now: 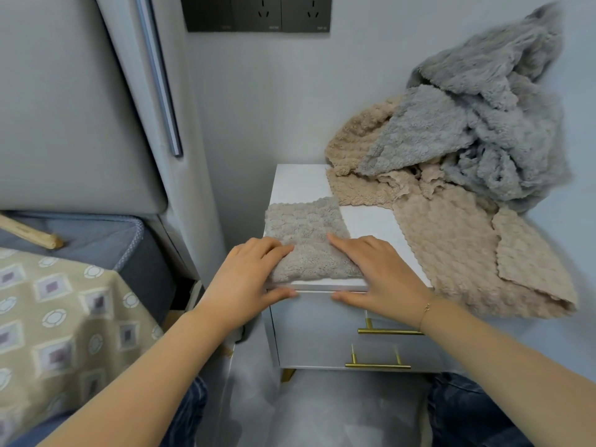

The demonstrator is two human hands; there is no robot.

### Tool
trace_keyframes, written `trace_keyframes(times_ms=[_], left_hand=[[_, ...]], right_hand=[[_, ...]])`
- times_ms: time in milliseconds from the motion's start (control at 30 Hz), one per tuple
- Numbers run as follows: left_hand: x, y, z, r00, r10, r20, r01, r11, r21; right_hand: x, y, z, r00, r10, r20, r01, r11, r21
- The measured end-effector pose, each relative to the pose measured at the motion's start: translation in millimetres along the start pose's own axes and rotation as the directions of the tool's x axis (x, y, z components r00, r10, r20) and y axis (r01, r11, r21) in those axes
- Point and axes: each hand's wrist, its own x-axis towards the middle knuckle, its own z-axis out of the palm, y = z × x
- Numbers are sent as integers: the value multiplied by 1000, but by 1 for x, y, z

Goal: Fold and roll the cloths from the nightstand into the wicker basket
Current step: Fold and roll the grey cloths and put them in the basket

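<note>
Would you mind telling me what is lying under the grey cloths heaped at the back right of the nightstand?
Beige cloths lie under the grey cloths, spreading forward over the nightstand top and its right edge. How many beige cloths there are, and anything deeper in the heap, is covered.

Heaped cloths (451, 175) crowd the nightstand's (300, 182) right side.

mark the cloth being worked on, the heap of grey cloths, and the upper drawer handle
folded grey cloth (306, 227), head view, on its bare far half beyond the fingers.
grey cloth heap (483, 117), head view, middle of the crumpled pile.
upper drawer handle (390, 332), head view, on the brass bar.
</note>
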Motion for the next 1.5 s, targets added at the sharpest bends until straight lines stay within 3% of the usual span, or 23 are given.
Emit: trace_keyframes(times_ms=[167,333,433,533,667,833,1000,1200,1367,1433,1500], left_hand=[[-7,9,-5,995,17,-94,-21,999,-45],[-12,17,-17,987,-134,-85,111,964,-242],[-13,18,-18,958,-284,26,270,873,-407],[-10,18,-22,922,-368,120,372,755,-540],[-5,17,-23,878,-444,180,448,628,-636],[0,12,-13,818,-523,238,520,497,-695],[11,16,-13,723,-662,199,586,435,-684],[15,19,-9,675,-701,230,606,351,-714],[18,14,1,655,-730,197,635,389,-667],[19,11,6,649,-752,117,626,440,-644],[17,11,5,704,-710,4,560,552,-618]], right_hand=[[-12,-2,-1,992,-16,-124,17,1000,7],[-20,-5,-6,989,116,-92,-101,983,151],[-19,-8,-12,973,226,-52,-199,929,313],[-15,-11,-13,965,240,-105,-185,908,377],[-5,-12,-17,937,349,4,-301,803,515],[7,-6,-9,887,454,-90,-351,786,509],[16,-3,-2,860,482,-168,-353,800,486],[25,1,1,814,551,-185,-457,803,381],[31,4,-2,829,523,-200,-493,851,182],[34,6,-3,873,402,-276,-390,915,101],[37,6,-5,915,203,-348,-189,979,75]])
